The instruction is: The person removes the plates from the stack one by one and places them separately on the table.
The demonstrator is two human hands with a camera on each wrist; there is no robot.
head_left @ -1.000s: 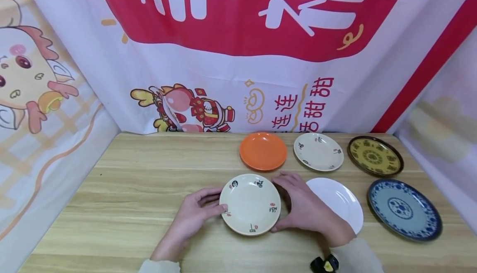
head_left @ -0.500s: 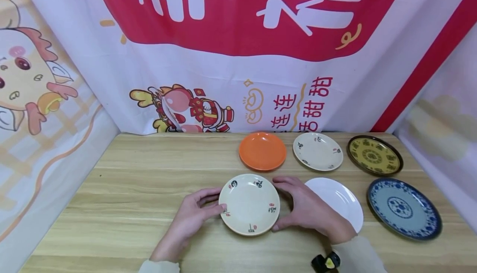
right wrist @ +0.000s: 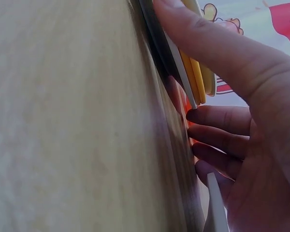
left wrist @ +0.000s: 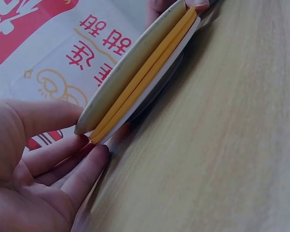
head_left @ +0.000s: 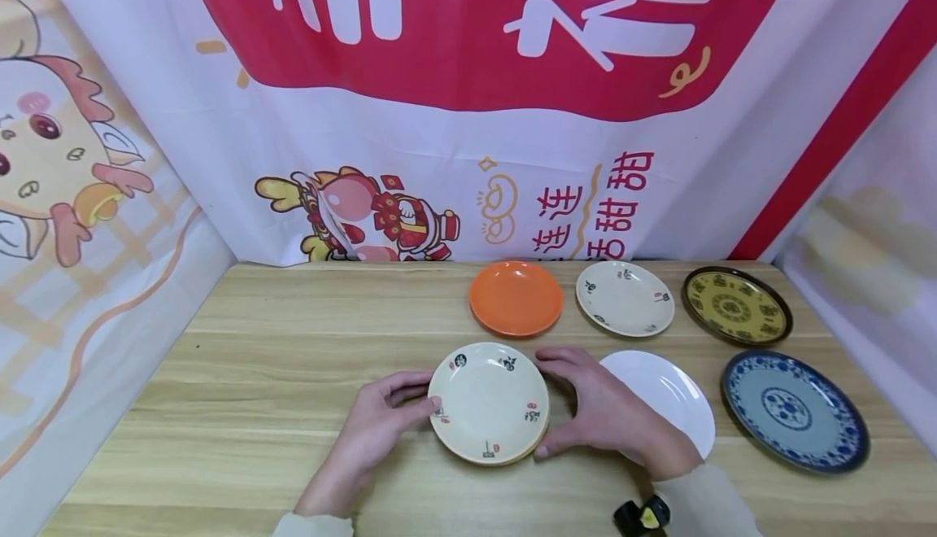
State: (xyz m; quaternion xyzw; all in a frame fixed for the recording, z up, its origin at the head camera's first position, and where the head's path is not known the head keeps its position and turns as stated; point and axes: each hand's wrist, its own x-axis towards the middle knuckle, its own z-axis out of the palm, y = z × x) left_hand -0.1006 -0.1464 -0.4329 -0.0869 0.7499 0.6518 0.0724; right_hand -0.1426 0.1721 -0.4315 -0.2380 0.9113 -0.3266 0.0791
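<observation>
A stack of small plates stands between both hands in the head view. Its top is a cream plate (head_left: 489, 403) with small black and red motifs. Beneath it, the left wrist view shows yellow plates (left wrist: 130, 94), a white plate (left wrist: 150, 81) and something dark at the bottom. My left hand (head_left: 384, 423) holds the cream plate's left edge, thumb on the rim, other fingers against the plates' sides. The cream plate sits slightly left of those beneath, with a gap at its rim. My right hand (head_left: 603, 407) holds the stack's right side between thumb and fingers.
An orange plate (head_left: 516, 298), a cream patterned plate (head_left: 625, 299) and a dark-rimmed yellow-green plate (head_left: 735, 307) line the back right. Nearer lie a white plate (head_left: 666, 399), partly behind the right forearm, and a blue floral plate (head_left: 794, 412). Printed cloth hangs behind the wooden table (head_left: 293, 333).
The cream top plate has shifted slightly left, and a yellow rim now shows under its lower right edge. Both hands have stayed almost in place.
</observation>
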